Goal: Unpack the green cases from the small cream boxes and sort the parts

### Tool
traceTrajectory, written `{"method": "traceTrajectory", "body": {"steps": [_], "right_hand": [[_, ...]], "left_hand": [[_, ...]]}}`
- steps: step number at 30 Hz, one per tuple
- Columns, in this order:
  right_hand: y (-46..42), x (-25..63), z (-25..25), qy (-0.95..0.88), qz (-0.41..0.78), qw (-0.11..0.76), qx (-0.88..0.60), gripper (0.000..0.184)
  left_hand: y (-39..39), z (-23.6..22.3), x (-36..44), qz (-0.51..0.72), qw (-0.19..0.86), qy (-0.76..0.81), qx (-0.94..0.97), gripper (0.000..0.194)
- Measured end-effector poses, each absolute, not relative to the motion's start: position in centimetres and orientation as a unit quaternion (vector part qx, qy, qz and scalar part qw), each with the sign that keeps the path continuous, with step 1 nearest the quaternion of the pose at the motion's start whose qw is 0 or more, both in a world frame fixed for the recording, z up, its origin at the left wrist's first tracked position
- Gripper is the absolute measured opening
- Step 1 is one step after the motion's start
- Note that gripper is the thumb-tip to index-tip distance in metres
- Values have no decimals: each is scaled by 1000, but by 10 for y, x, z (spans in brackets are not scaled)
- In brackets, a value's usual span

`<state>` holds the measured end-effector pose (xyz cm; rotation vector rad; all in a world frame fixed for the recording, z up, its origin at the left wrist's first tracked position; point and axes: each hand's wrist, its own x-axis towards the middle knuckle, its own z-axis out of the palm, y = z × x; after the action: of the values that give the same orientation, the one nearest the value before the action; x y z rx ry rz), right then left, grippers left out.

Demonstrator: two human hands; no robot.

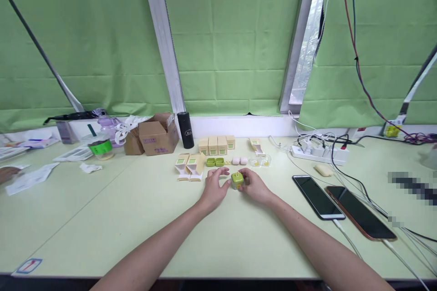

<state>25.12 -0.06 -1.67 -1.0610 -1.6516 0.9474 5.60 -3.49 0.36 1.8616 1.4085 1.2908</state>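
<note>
A small cube-shaped case with a green lid and a clear lower part stands on the table between my hands. My right hand grips its right side with thumb and fingers. My left hand is beside it on the left, fingers apart, the thumb close to its side; whether it touches is hard to tell. Just behind lie two green square pieces, small yellow bits, two pale pink pieces and clear cups with yellow spots.
Opened small cartons lie left of the pieces, with several closed cartons behind. A black cylinder and cardboard box stand at the back. Two phones with cables and a power strip are right. Another person's hand shows far left.
</note>
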Motion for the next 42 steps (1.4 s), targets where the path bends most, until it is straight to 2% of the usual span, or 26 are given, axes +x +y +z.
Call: {"method": "traceTrajectory", "body": {"steps": [5,8,13,16,29,37,42], "right_hand": [[-6,253,-6,-642,429,500,-393,45],[-9,254,3,-592,509,542,-311,47],[-12,254,8,-449,667,561,-195,30],[-13,254,3,-400,712,548,-180,29],[-19,252,5,-361,743,540,-166,29],[-23,252,9,-347,734,561,-164,19],[-23,253,10,-355,718,576,-164,40]], "left_hand": [[-24,23,57,482,258,503,669,35],[-16,33,62,511,295,492,640,30],[-14,32,72,554,342,482,586,24],[-20,23,75,560,347,469,589,24],[-29,5,69,531,320,465,632,22],[-32,4,69,523,310,464,645,21],[-34,6,69,532,299,457,647,21]]}}
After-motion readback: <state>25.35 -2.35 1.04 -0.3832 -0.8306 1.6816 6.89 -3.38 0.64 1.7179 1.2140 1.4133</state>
